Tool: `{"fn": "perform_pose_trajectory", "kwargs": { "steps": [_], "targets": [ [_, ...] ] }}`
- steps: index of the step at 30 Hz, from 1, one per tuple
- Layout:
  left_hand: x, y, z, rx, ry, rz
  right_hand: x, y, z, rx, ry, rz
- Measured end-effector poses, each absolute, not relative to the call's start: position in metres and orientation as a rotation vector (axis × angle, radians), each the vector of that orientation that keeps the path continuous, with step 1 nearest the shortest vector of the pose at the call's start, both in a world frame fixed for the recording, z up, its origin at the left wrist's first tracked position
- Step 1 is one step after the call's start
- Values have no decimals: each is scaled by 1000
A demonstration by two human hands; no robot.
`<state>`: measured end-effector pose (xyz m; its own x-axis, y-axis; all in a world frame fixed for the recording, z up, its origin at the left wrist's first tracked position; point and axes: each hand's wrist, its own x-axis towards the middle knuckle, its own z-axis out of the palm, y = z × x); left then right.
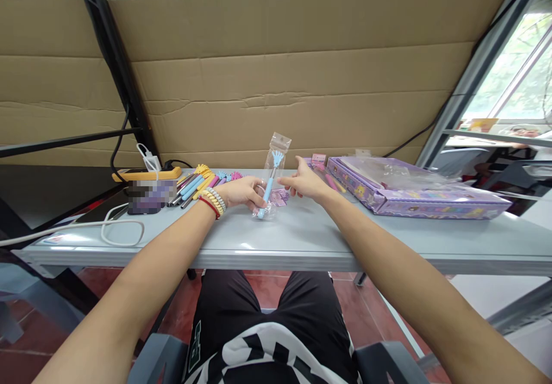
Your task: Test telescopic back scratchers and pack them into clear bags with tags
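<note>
At left hand [241, 193], pinched: blue stick [268, 188].

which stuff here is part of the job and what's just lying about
Likely in the job:
blue hand-topped stick in clear sleeve
left hand, holding it
right hand, beside it
similar sticks, piled

Apparently just lying about:
yellow strip
white charger
white cable
purple box, perhaps

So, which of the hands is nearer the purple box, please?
The right hand, just left of the purple box; the left hand is farther left, holding the bagged hand-tipped stick.
</note>
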<state>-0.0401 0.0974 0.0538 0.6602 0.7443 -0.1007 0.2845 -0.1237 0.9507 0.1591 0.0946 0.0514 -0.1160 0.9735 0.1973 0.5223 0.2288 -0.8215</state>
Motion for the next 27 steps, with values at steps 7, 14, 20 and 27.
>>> {"fn": "perform_pose_trajectory", "kwargs": {
  "steps": [7,14,20,27],
  "targets": [
    [-39,100,53,1626,787,556,164,92,54,-1392,-1953,799],
    [-41,103,50,1627,693,604,160,98,42,-1020,-2048,1170],
    [-39,101,50,1599,684,598,158,96,42,-1028,-2005,1116],
    [-38,102,48,1578,672,578,158,93,46,-1078,-1972,1162]
  ]
}}
